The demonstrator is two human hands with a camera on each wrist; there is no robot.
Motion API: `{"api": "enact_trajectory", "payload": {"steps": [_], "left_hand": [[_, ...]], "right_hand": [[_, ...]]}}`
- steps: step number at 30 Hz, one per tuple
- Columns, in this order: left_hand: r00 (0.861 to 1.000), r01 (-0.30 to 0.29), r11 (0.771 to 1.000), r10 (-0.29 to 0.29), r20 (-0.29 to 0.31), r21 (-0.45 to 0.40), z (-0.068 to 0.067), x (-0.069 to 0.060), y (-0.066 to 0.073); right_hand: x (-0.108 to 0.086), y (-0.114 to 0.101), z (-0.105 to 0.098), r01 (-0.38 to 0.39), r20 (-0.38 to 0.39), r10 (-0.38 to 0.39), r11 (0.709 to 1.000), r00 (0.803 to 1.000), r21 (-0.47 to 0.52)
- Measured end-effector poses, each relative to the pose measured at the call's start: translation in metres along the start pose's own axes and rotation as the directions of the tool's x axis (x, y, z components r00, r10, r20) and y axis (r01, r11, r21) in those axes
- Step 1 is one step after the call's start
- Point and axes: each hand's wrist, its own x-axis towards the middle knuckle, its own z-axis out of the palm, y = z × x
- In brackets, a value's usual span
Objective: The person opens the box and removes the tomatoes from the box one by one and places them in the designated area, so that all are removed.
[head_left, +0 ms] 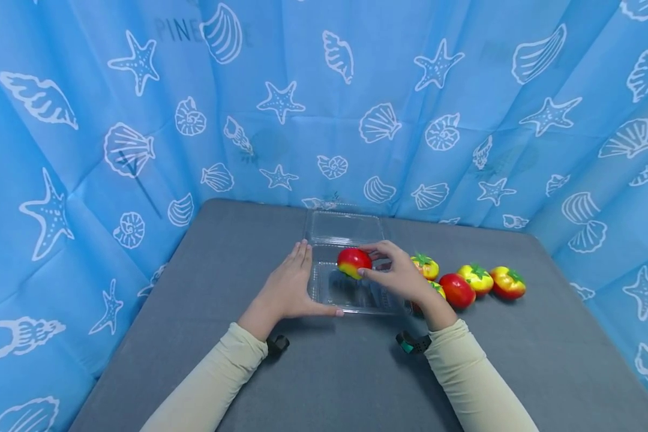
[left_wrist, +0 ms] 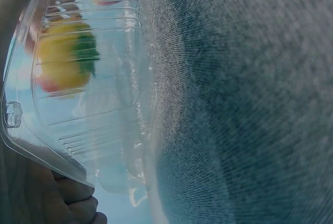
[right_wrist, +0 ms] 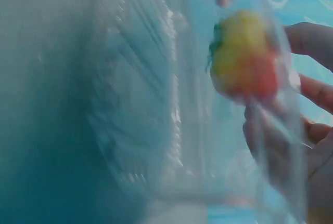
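Observation:
A clear plastic clamshell box (head_left: 329,303) lies unfolded on the grey table, its lid (head_left: 345,225) laid back toward the curtain. Above the box's base, my right hand (head_left: 402,277) holds a red-and-yellow toy persimmon (head_left: 353,261) between thumb and fingers. The fruit's green leafy cap (left_wrist: 86,53) points downward, seen through the clear wall in the left wrist view. My left hand (head_left: 287,289) rests against the box, straight fingers along its left side and the thumb stretched along the front edge. In the right wrist view, fingers (right_wrist: 315,91) reach around the fruit behind the blurred plastic.
Several more toy persimmons, among them a red one (head_left: 457,291) and a yellow-topped one (head_left: 508,282), lie right of the box, some partly hidden by my right arm. A blue shell-print curtain (head_left: 302,138) hangs behind the grey table (head_left: 335,384).

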Motion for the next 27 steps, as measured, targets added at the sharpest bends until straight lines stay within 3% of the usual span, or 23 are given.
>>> {"api": "enact_trajectory", "payload": {"steps": [10,17,27], "left_hand": [[1.000,-0.017,1.000,0.017,-0.019,0.003,0.001,0.000,-0.002],[1.000,-0.021,0.999,0.022,-0.022,0.026,0.000,0.000,-0.003],[0.999,-0.023,0.999,0.023,-0.023,0.035,0.001,0.001,-0.003]], "right_hand": [[-0.024,0.006,-0.043,-0.029,-0.084,0.022,0.997,0.996,-0.073],[-0.046,0.013,-0.067,-0.034,-0.134,0.027,0.998,0.991,-0.046],[-0.080,0.019,-0.100,-0.070,-0.263,0.040,0.992,0.964,-0.105]]}}
